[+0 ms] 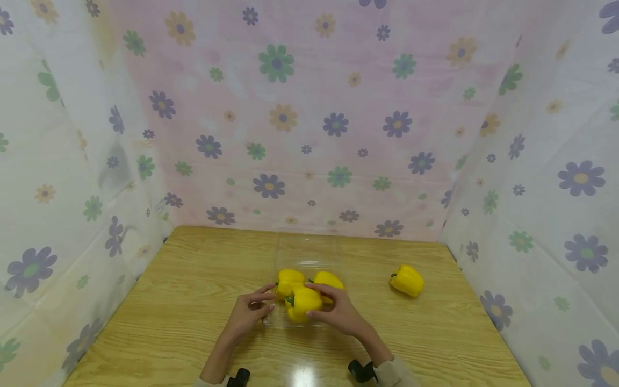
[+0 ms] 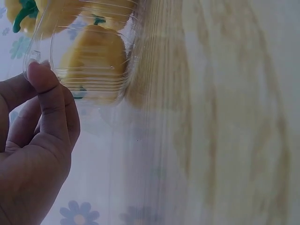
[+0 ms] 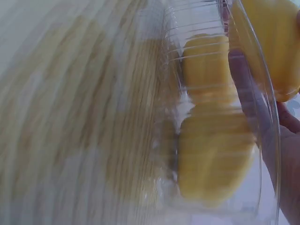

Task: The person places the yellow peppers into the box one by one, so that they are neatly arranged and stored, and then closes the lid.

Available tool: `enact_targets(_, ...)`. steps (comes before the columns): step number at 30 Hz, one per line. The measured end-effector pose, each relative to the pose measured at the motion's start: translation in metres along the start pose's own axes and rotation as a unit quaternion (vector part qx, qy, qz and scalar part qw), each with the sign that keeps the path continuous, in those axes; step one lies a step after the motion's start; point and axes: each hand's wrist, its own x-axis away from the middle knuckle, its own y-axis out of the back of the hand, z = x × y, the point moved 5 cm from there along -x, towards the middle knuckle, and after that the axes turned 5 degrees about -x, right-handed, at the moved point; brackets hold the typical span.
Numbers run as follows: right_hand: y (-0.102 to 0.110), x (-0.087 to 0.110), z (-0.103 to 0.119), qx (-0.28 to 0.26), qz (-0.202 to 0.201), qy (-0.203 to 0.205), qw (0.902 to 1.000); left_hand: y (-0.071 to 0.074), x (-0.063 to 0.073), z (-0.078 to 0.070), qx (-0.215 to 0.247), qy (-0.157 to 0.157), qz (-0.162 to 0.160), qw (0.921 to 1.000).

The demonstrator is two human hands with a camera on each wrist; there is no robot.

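A clear plastic clamshell container (image 2: 91, 83) stands on the table with its lid (image 1: 308, 248) laid back behind it. Two yellow bell peppers lie inside, one at the back left (image 1: 289, 279) and one at the back right (image 1: 330, 279). My right hand (image 1: 342, 313) grips a third yellow bell pepper (image 1: 303, 304) by its right side, over the front of the container, its green stem turned left. At the container's left, my left hand (image 1: 247, 314) pinches the rim between thumb and finger, as the left wrist view shows.
Another yellow bell pepper (image 1: 408, 280) lies on its side to the right on the wood-grain table (image 1: 203, 269). Flower-printed sheets (image 1: 309, 118) hang behind the table and along both sides.
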Motion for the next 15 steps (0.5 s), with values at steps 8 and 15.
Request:
enact_targets(8,-0.009,-0.015,-0.005,0.022,-0.008,-0.005,0.9997,-0.001,-0.001,-0.002,0.009,0.000,0.006,0.9999)
enact_targets(15,-0.013,-0.020,-0.010,0.042,-0.014,-0.008,0.9990,-0.001,0.000,-0.001,0.004,0.000,0.007,1.0000)
